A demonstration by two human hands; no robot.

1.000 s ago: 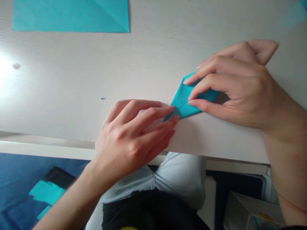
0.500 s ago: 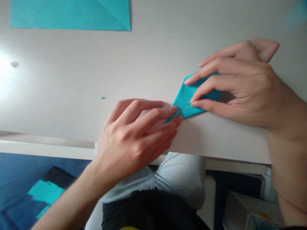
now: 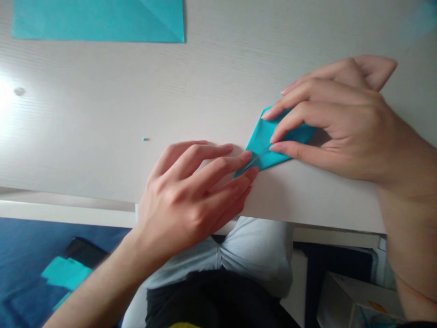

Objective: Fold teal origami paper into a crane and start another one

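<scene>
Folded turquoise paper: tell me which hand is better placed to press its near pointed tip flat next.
Left, most likely: the left hand has fingertips at that tip of the folded turquoise paper, while the right hand touches it farther up the seam.

pass: tabletop (image 3: 85,123) left of left hand (image 3: 191,191) (tiny scrap (image 3: 145,139) there) | block: right hand (image 3: 351,127) over folded paper (image 3: 259,134)

The folded paper (image 3: 262,135) looks smooth and matt, with sharp creases. The larger sheet (image 3: 99,23) is matt paper too, faintly creased. The table (image 3: 85,168) has a fine wood-grain finish, glossy where light glares. The trousers (image 3: 262,246) look like soft, matt cloth; the blue cover (image 3: 20,246) is dull, wrinkled fabric; the box (image 3: 341,296) resembles smooth cardboard.
</scene>
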